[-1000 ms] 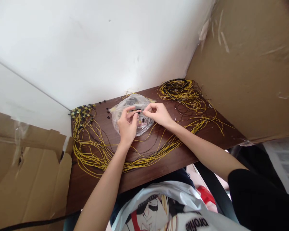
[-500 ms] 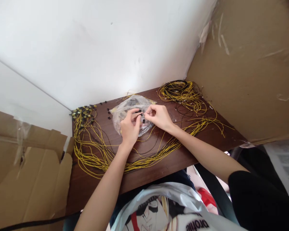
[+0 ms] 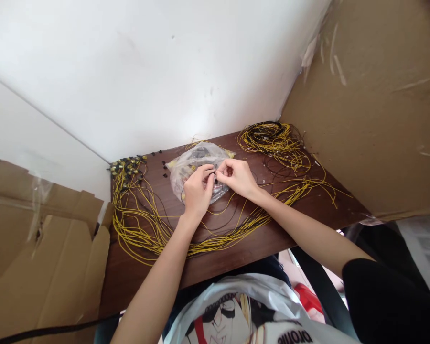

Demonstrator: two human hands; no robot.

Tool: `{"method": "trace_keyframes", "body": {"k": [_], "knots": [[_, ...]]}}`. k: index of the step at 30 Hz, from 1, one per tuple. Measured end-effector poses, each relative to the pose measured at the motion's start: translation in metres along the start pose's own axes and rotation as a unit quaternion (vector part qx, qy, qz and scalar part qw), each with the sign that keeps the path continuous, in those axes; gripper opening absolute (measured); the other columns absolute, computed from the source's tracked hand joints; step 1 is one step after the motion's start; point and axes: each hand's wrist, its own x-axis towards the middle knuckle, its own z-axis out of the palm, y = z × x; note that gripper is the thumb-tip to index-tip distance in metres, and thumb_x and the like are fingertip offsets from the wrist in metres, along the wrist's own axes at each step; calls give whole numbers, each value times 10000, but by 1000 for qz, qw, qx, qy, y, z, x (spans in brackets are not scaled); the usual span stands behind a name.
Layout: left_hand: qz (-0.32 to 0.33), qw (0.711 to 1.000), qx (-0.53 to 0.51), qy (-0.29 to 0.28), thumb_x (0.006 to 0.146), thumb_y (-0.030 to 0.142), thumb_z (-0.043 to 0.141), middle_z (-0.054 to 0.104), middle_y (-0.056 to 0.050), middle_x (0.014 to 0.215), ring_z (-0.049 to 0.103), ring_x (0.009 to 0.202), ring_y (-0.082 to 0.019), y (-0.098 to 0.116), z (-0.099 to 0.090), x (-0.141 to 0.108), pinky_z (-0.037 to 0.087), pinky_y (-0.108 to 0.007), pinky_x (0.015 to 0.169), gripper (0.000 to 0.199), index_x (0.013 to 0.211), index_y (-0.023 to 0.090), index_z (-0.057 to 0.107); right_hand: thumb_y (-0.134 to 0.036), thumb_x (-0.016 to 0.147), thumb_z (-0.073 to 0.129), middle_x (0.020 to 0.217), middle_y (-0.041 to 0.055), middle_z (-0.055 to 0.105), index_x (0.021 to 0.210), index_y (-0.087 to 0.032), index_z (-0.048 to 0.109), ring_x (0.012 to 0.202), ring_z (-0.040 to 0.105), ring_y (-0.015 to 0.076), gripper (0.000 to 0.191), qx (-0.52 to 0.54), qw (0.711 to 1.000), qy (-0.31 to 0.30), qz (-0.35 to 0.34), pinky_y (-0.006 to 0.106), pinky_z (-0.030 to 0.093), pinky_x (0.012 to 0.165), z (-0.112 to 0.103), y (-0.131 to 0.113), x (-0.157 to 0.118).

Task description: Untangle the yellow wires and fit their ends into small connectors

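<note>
My left hand [image 3: 198, 190] is closed in a pinch above a clear plastic bag [image 3: 179, 177], with a tiny black part at its fingertips. Against it, fingertip to fingertip, my right hand [image 3: 238, 177] pinches a thin dark wire, most of which the fingers hide. The bag holds yellow and black pieces, and both hands cover part of it. A long bundle of yellow and black wires [image 3: 222, 240] curves across the table on the near side of my hands.
Several round black-and-yellow wire ends [image 3: 129, 167] are heaped at the table's left corner. A coil of yellow and black wire [image 3: 268, 138] lies at the back right. Cardboard sheets [image 3: 365, 105] flank the brown table [image 3: 232, 265], and a white wall [image 3: 186, 71] stands behind.
My hands have drawn together until their fingertips meet, and the fingers of my left hand have closed further. The whole view has shifted slightly.
</note>
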Motion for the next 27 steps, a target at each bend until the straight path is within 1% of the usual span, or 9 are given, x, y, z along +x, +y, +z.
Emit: {"method": "trace_keyframes", "body": {"k": [4, 8, 10, 12, 19, 23, 27], "knots": [[-25, 999, -22, 7, 793, 166, 577, 704, -34, 921, 675, 829, -158, 0, 1, 0, 547, -311, 802, 221, 1013, 184, 598, -240, 695, 567, 627, 16, 615, 670, -129, 625, 571, 527, 106, 128, 117, 991, -16, 62, 218, 404, 564, 2, 8, 4], [-31, 999, 1, 19, 781, 177, 590, 697, -34, 844, 655, 708, -144, -5, 2, -1, 549, -276, 690, 162, 931, 180, 653, -277, 696, 584, 635, 21, 629, 697, -122, 641, 515, 523, 95, 164, 167, 981, -38, 95, 217, 413, 527, 4, 13, 6], [-30, 999, 14, 16, 784, 175, 588, 689, -35, 821, 635, 664, -135, -6, 1, -1, 536, -260, 644, 139, 896, 179, 669, -291, 701, 589, 615, 12, 619, 701, -123, 643, 497, 507, 87, 176, 164, 980, -55, 98, 210, 401, 508, 3, 13, 6], [-26, 999, 23, 12, 782, 161, 586, 682, -34, 814, 621, 651, -129, -6, 1, -1, 524, -252, 630, 139, 887, 179, 675, -300, 700, 601, 606, 10, 620, 699, -125, 654, 511, 506, 88, 183, 151, 982, -64, 98, 210, 399, 519, 0, 13, 5], [14, 998, 54, 15, 800, 111, 551, 681, -34, 818, 601, 706, -135, -2, -1, -1, 511, -260, 673, 167, 901, 171, 670, -281, 668, 645, 601, 34, 655, 645, -119, 686, 551, 542, 121, 169, 145, 978, -74, 127, 246, 421, 580, -4, 3, 6], [25, 998, 58, -5, 805, 99, 534, 689, -41, 827, 580, 720, -150, -1, -1, 0, 507, -275, 658, 192, 927, 174, 663, -281, 660, 654, 573, 24, 641, 622, -130, 684, 541, 539, 127, 159, 144, 976, -90, 139, 253, 426, 570, -4, 2, 7], [32, 999, 37, -19, 825, 104, 517, 701, -39, 859, 570, 747, -163, -1, -3, 1, 504, -302, 692, 192, 926, 176, 663, -303, 670, 668, 575, 19, 634, 606, -143, 678, 547, 543, 126, 173, 149, 975, -102, 132, 252, 430, 575, -5, 6, 8]]}}
